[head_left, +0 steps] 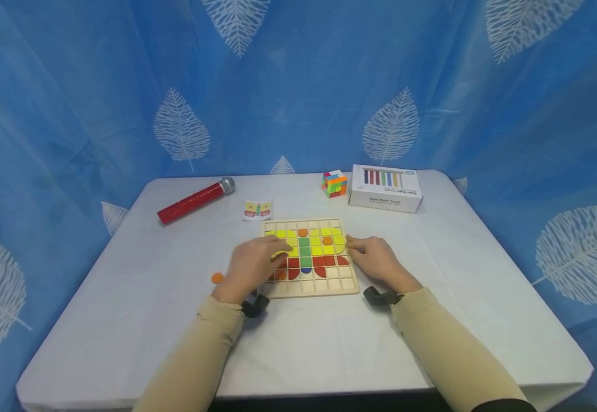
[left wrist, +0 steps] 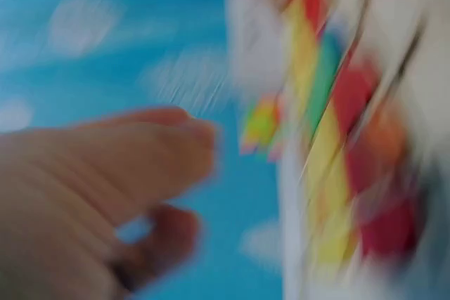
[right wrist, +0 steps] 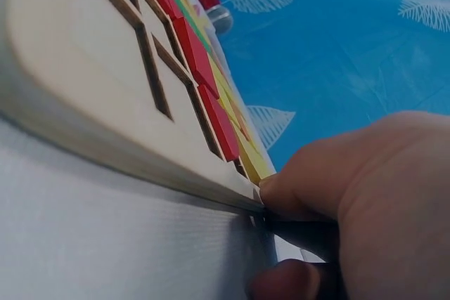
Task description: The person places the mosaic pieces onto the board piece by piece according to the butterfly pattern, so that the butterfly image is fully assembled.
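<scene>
A wooden grid board (head_left: 338,286) lies on the table, filled in part with coloured pieces in a butterfly-like pattern: yellow wings, red lower wings, a green middle strip (head_left: 305,252) and a blue half-round piece (head_left: 305,270). My left hand (head_left: 252,263) hovers over the board's left part and hides some pieces there. In the blurred left wrist view its fingers and thumb stand apart, with nothing visible between them. My right hand (head_left: 378,260) holds the board's right edge, a fingertip (right wrist: 271,189) at the rim beside a yellow piece. An orange disc (head_left: 217,278) lies left of the board.
Behind the board lies a small picture card (head_left: 257,210) with a similar pattern. A red microphone (head_left: 195,201) lies at the back left. A colourful puzzle cube (head_left: 335,184) and a white box (head_left: 386,197) stand at the back right. Blue leaf-print cloth surrounds the white table.
</scene>
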Tool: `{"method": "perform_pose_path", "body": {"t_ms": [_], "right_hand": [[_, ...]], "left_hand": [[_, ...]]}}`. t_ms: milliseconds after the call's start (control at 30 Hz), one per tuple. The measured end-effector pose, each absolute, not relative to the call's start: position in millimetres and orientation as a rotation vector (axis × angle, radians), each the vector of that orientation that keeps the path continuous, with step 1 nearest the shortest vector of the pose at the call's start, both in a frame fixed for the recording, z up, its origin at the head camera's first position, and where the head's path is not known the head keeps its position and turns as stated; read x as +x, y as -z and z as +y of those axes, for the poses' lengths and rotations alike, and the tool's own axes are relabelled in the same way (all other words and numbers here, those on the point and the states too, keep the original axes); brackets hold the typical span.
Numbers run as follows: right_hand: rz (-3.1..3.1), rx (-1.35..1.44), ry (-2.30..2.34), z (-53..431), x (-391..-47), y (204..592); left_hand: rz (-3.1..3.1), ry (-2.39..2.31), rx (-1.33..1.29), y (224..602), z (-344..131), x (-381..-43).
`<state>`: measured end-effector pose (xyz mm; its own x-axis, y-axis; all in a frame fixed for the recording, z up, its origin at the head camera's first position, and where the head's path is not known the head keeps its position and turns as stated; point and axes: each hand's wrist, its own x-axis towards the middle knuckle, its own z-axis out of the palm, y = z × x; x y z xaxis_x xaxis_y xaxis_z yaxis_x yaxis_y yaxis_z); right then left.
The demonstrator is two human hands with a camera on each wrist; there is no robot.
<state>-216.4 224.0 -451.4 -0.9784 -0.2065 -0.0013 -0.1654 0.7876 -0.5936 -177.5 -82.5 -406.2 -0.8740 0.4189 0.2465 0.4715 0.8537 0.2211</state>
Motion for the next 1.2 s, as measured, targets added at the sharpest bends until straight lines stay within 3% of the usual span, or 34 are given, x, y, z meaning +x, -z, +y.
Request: {"method": "perform_pose_path", "body": {"t_ms": [133,233,433,733,1200], "right_hand": [[2.898,-0.299,0.949,224.3,-217.1,451.6],[2.897,-0.292,0.943,225.9,-217.7,449.8],[2.9,-0.258,0.936,228.7,-217.7,446.4],[2.911,-0.303,0.95,223.8,-217.3,452.1],[2.88,-0.31,0.993,226.3,-218.3,450.3]], "left_hand": [[-3.019,0.626,-0.194,399.5,-148.7,-172.3],[-3.13,0.754,0.037,404.6,-189.5,-167.9],[-3.21,0.911,0.012,423.7,-211.8,-170.5],[-3.183,0.989,-0.035,421.5,-182.1,-173.6],[-3.185,0.999,-0.642,407.6,-31.4,-199.0]]}}
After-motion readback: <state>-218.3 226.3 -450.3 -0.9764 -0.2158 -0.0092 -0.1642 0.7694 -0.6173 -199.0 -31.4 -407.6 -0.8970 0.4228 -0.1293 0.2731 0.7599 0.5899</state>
